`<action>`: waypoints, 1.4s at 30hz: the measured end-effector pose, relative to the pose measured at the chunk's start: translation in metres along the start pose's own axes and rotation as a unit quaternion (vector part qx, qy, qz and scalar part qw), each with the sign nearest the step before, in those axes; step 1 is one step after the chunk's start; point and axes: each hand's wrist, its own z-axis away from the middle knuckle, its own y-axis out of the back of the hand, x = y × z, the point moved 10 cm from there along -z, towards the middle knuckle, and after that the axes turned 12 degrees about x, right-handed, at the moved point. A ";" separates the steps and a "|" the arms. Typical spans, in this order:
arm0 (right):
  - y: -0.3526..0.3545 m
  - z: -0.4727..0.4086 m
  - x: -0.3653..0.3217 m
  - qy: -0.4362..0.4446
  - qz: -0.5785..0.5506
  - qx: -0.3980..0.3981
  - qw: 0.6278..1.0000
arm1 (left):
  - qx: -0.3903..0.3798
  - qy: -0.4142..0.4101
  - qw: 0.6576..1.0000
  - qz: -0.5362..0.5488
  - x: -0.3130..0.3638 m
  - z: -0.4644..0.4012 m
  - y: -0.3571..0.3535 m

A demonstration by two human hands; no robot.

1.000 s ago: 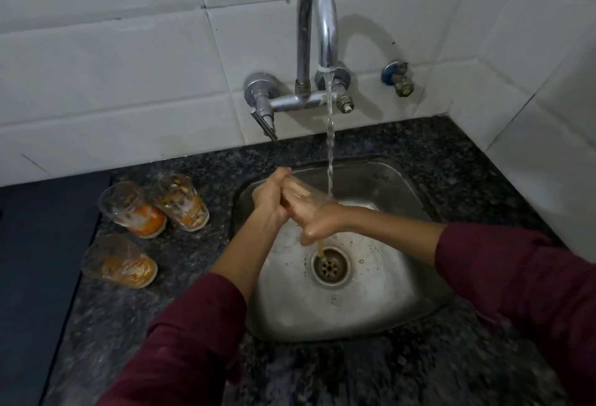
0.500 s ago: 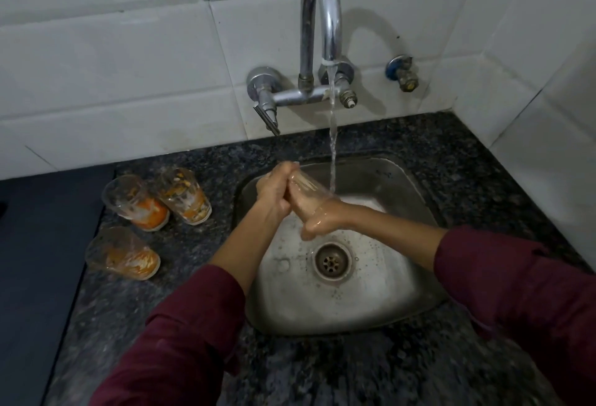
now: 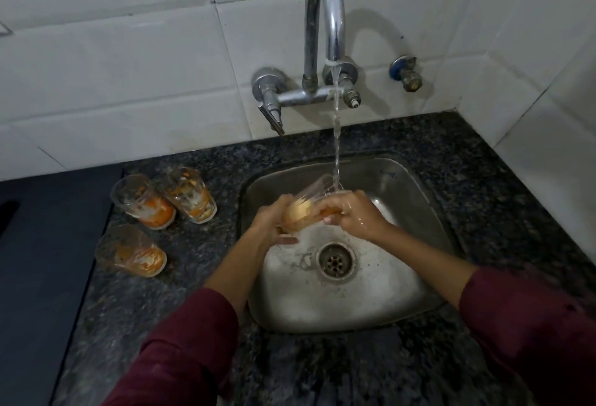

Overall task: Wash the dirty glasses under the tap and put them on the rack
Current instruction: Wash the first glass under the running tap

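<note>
Both hands are working over the sink (image 3: 416, 199), the left hand (image 3: 274, 225) cupping the base and the right hand (image 3: 351, 212) curling round the wall of a tilted glass (image 3: 309, 202) under the stream, which is likely wet, slippery and breakable, best gripped around its body.

A dark speckled stone counter (image 3: 451, 154) meets white tiled walls (image 3: 129, 51) in a corner. Left of the counter lies a flat dark surface (image 3: 42, 260). Lighting is dim.
</note>
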 end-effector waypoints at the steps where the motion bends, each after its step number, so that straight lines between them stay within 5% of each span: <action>1: 0.002 0.001 0.002 -0.029 -0.052 -0.015 0.998 | 0.014 -0.056 0.996 -0.069 0.001 0.000 0.003; 4: -0.004 0.004 0.005 -0.092 -0.122 -0.086 0.984 | -0.050 -0.167 0.971 -0.164 0.007 0.012 -0.015; 9: -0.020 0.011 0.023 -0.206 -0.258 -0.104 0.938 | -0.242 -0.016 0.968 -0.056 -0.025 0.036 -0.051; 15: -0.026 0.021 0.047 -0.285 -0.335 -0.031 0.898 | -0.257 0.096 0.961 -0.037 -0.044 0.046 -0.054; 28: -0.031 0.030 0.050 -0.330 -0.348 -0.033 0.877 | -0.300 0.131 0.945 -0.013 -0.052 0.058 -0.061; 35: 0.003 0.013 0.014 -0.191 -0.251 -0.011 0.949 | -0.341 -0.042 0.939 -0.016 -0.020 0.057 -0.058; 42: 0.027 -0.005 -0.018 -0.106 -0.071 -0.026 0.991 | -0.206 -0.299 0.924 -0.124 0.034 0.067 -0.052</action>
